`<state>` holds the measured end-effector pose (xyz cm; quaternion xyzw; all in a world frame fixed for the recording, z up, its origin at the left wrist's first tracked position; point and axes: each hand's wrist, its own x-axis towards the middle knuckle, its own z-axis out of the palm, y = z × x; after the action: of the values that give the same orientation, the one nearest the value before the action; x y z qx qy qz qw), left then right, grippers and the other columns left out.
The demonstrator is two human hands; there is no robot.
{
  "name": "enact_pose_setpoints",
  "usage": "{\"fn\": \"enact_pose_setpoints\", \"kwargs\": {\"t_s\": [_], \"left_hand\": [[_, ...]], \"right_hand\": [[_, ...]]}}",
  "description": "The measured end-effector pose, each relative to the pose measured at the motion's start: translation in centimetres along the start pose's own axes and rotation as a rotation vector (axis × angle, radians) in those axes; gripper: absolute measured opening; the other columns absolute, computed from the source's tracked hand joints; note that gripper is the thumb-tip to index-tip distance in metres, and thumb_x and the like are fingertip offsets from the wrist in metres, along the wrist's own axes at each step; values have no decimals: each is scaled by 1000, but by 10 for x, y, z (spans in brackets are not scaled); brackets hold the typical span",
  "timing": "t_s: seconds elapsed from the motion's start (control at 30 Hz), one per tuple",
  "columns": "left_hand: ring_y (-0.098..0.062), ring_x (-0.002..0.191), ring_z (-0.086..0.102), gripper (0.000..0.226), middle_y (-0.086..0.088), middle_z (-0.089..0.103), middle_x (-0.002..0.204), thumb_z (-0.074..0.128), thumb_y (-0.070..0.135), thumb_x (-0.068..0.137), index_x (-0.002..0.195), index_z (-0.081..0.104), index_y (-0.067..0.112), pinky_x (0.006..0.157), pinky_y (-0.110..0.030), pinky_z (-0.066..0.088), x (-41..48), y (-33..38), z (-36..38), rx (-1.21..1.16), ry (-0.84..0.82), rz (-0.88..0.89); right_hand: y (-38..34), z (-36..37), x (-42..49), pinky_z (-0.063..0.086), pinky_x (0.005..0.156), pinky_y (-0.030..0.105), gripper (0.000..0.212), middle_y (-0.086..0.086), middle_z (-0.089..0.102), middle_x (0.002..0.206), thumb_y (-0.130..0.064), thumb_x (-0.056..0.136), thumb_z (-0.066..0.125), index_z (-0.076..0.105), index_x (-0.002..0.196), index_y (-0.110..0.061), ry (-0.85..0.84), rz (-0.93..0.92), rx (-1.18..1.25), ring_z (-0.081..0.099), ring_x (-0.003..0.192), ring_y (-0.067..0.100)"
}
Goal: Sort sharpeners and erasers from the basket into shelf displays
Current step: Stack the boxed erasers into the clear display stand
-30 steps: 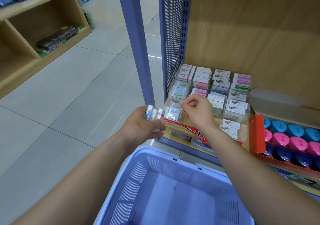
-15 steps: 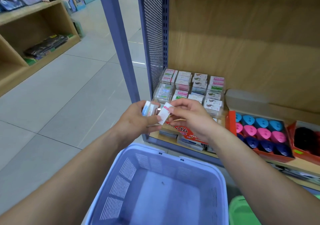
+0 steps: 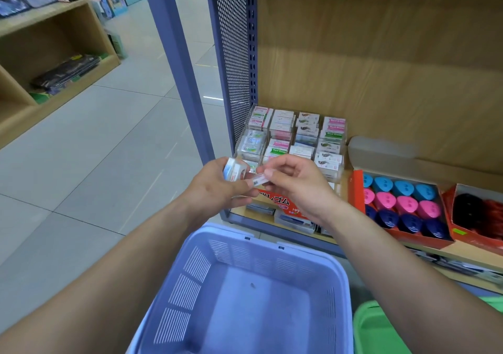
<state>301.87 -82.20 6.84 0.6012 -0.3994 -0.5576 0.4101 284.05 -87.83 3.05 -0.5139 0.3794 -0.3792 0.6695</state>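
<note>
My left hand (image 3: 217,187) grips a small stack of wrapped erasers (image 3: 234,169) in front of the shelf's left end. My right hand (image 3: 295,182) pinches one wrapped eraser (image 3: 258,180) by its end, right beside the left hand's fingers. Behind both hands stands a clear eraser display (image 3: 294,138) with several compartments of packed erasers. A red box of sharpeners (image 3: 400,206) in blue, pink and navy rows lies to the right on the shelf. The purple basket (image 3: 245,247) sits below my arms; only a tiny speck shows on its floor.
A blue perforated upright (image 3: 234,54) bounds the shelf on the left. A red box of dark items (image 3: 479,214) lies at the far right. A green basket rim (image 3: 381,323) shows lower right. Wooden shelving (image 3: 54,62) stands across the tiled aisle.
My right hand came back from the eraser display to the left hand and took hold of one eraser from the stack. The view has shifted right.
</note>
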Motion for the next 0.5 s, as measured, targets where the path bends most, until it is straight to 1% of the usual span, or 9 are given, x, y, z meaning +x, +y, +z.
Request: {"fn": "enact_pose_setpoints", "kwargs": {"t_s": [0.07,0.13,0.17,0.23,0.3,0.33,0.4,0.43,0.5], "left_hand": [[-24,84,76,21,-10,72,92,71,0,90,107,60,7,76,-32,63,1,0,1,17,25,-4],[-21,80,76,22,-10,72,91,71,-3,88,103,59,8,74,-32,63,2,-1,2,24,52,-7],[-21,80,76,22,-11,72,91,71,-4,88,102,59,8,75,-33,63,3,-1,3,25,59,-6],[-22,81,76,22,-12,72,92,71,-3,88,102,59,8,78,-36,63,5,-2,2,27,65,-1],[-23,81,76,22,-13,71,92,72,-4,87,101,59,8,77,-35,63,6,-4,1,34,71,-4],[-23,81,75,22,-12,71,91,72,-5,86,100,60,7,75,-33,63,7,-5,-1,45,75,-11],[-25,83,73,22,-12,69,89,73,-8,85,99,61,5,72,-30,62,8,-10,-5,67,94,-29],[-26,83,71,22,-14,68,90,72,-9,84,98,62,4,72,-30,62,9,-13,-9,75,106,-39],[-24,80,70,20,-18,67,93,71,-6,86,102,63,2,73,-31,62,10,-18,-18,117,129,-61]], "right_hand": [[1,-3,2,58,89,37,24,17,73,111,6,87,71,70,108,-6,-6,-15,-59,71,98,28],[3,-3,4,58,92,40,37,12,74,110,8,80,77,70,111,-10,39,-8,-66,72,101,29],[4,-2,5,57,94,43,41,13,74,109,8,76,80,70,110,-11,80,10,-37,72,99,30],[7,0,8,56,96,47,44,21,72,108,5,71,85,68,110,-6,127,65,40,71,97,32],[8,4,8,58,93,45,39,25,71,109,6,75,81,65,111,1,95,125,101,70,94,32],[9,6,8,60,89,41,35,24,72,108,7,79,78,64,111,1,70,145,116,71,93,30],[11,7,10,62,79,38,26,15,75,104,5,86,70,66,111,-3,53,162,130,73,92,26],[13,7,12,62,76,38,23,11,75,101,5,90,65,67,111,-4,60,169,147,74,91,25],[16,3,18,62,72,38,22,6,75,101,2,97,57,68,115,-4,93,196,173,75,91,26]]}}
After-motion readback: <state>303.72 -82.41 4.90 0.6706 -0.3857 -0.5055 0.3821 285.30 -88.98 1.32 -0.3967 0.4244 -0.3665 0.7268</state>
